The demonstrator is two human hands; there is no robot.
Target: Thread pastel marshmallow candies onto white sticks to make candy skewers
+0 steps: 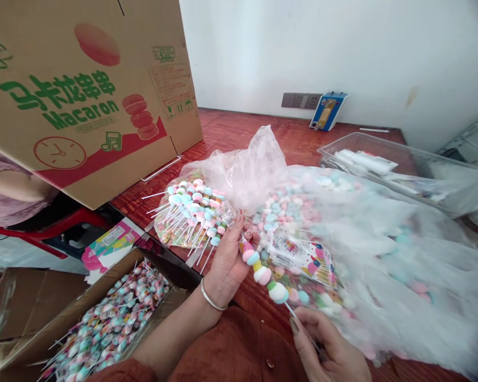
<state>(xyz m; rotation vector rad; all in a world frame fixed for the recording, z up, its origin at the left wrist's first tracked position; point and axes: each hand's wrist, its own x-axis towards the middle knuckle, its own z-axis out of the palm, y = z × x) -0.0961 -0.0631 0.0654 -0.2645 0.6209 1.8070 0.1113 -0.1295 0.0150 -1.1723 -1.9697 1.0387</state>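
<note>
The left hand, with a pale bangle on its wrist, has its fingers clenched around the far end of a skewer of puffy pink, blue, yellow, white and green sweets. The right hand grasps the skewer's bare white stick between its fingers at the near end. The skewer slants between the hands, over the near edge of the red-brown wooden desk.

Just left of the left hand, a heap of similar sweet skewers lies with its white sticks pointing left and near. To the right of the held skewer, a stack of printed plastic packets rests on clear plastic bags of loose pastel sweets, which spread to the right.

On the far right stand a clear plastic bin holding white items and, by the wall, a blue and white device. A large brown cardboard box printed "Macaron" stands at the far left; an open cardboard box full of wrapped sweets is at the near left, lower than the desk. A seated person's arm shows at the left.
</note>
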